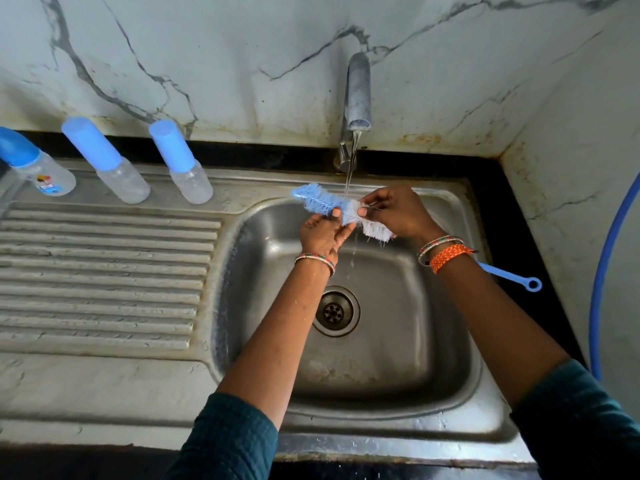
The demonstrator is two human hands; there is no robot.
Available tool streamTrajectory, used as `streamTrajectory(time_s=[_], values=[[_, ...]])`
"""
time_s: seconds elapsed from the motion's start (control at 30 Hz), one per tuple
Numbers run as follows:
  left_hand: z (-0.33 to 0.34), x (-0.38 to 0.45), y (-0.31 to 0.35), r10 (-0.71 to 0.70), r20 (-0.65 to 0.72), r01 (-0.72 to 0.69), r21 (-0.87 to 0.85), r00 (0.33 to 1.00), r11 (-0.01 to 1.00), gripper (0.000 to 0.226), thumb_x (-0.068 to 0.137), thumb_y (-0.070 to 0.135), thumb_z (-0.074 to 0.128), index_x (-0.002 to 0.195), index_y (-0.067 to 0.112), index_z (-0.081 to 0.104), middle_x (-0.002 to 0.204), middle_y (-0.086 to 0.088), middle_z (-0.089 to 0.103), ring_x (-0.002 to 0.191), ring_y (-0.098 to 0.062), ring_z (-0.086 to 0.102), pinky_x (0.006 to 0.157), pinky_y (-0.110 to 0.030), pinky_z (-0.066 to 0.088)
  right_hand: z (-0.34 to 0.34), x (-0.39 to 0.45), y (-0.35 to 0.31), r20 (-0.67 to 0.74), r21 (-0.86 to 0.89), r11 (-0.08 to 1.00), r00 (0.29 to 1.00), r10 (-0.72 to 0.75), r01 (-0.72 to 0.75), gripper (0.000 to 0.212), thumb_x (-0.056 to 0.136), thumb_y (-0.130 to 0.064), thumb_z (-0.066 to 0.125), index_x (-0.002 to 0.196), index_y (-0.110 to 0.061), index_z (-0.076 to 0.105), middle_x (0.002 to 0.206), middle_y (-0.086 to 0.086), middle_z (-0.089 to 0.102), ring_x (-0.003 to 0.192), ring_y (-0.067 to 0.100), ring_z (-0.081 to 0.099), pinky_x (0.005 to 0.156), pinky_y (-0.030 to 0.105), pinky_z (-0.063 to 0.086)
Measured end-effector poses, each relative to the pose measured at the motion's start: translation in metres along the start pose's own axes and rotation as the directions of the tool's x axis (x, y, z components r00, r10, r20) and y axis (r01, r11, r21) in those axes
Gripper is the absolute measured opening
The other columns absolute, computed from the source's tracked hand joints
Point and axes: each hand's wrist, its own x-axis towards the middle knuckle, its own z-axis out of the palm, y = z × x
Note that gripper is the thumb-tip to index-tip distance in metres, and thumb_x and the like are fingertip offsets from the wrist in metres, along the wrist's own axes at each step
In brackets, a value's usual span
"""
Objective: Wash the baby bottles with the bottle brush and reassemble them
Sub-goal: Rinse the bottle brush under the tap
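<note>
Marble-patterned wall above a steel sink unit (450,434) with a ribbed drainboard (104,271) on its left half and a basin on its right. Along the rear edge of the drainboard, left to right, stand three capped baby bottles: a wide one (38,168) at the far-left corner, then two slim ones (107,161) (181,161), all upright, assembled and well apart from the hands. Over the rear edge of the basin, under the running tap (358,95), the bottle brush (332,207) lies with its long axis running from upper left down to lower right; its blue loop handle (512,275) reappears past the right wrist, over the sink's right rim. The left hand (323,237) reaches up from below, fingers curled round the blue bristle section. The right hand (398,213) pinches the white bristles just right of the water stream. Both hands are on the head; neither holds the handle. Judged step: rinsing the brush. A bottle would have to come from the left, so the left hand is nearer, while the handle lies on the right hand's side.
</note>
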Motion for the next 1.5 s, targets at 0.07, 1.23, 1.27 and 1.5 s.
streamTrajectory(time_s=[0.07,1.23,1.27,1.5], values=[[-0.010,0.001,0.010,0.031,-0.047,-0.031,0.002,0.998,1.000,0.015,0.089,-0.004,0.057,0.081,0.009,0.060,0.065,0.000,0.069,0.061,-0.012,0.066,0.059,-0.028,0.057,0.014,0.008,-0.007,0.035,0.000,1.000,0.999,-0.013,0.013,0.024,0.079,-0.014,0.077,0.101,-0.005,0.071,0.086,0.004,0.066,0.077,0.013,0.061,0.047,0.007,0.043],[-0.017,0.023,0.031,-0.104,-0.005,0.101,-0.189,0.995,0.977,0.028,0.095,-0.009,0.032,0.075,0.006,0.045,0.074,-0.009,0.049,0.070,-0.019,0.050,0.099,-0.048,0.040,0.003,-0.024,0.008,0.082,-0.741,0.575,0.897,-0.435,0.347,0.059,0.091,-0.014,0.058,0.146,-0.016,0.037,0.138,0.009,0.054,0.114,0.031,0.059,0.080,0.041,0.052],[-0.017,0.022,0.030,-0.110,-0.014,0.106,-0.186,0.994,0.977,0.028,0.095,-0.009,0.032,0.075,0.006,0.044,0.074,-0.009,0.046,0.070,-0.019,0.049,0.095,-0.049,0.041,-0.001,-0.025,0.009,0.071,-0.732,0.603,0.916,-0.396,0.317,0.055,0.094,-0.018,0.055,0.146,-0.022,0.038,0.130,0.009,0.060,0.108,0.032,0.061,0.079,0.040,0.050],[-0.027,0.014,0.026,-0.151,-0.068,0.131,-0.235,0.986,0.963,0.024,0.095,-0.006,0.034,0.077,0.004,0.045,0.078,-0.012,0.048,0.076,-0.024,0.052,0.100,-0.049,0.040,0.001,-0.026,0.002,0.059,-0.680,0.665,0.927,-0.371,0.309,0.033,0.094,-0.021,0.054,0.126,-0.028,0.062,0.101,0.009,0.072,0.091,0.031,0.065,0.071,0.036,0.046]])
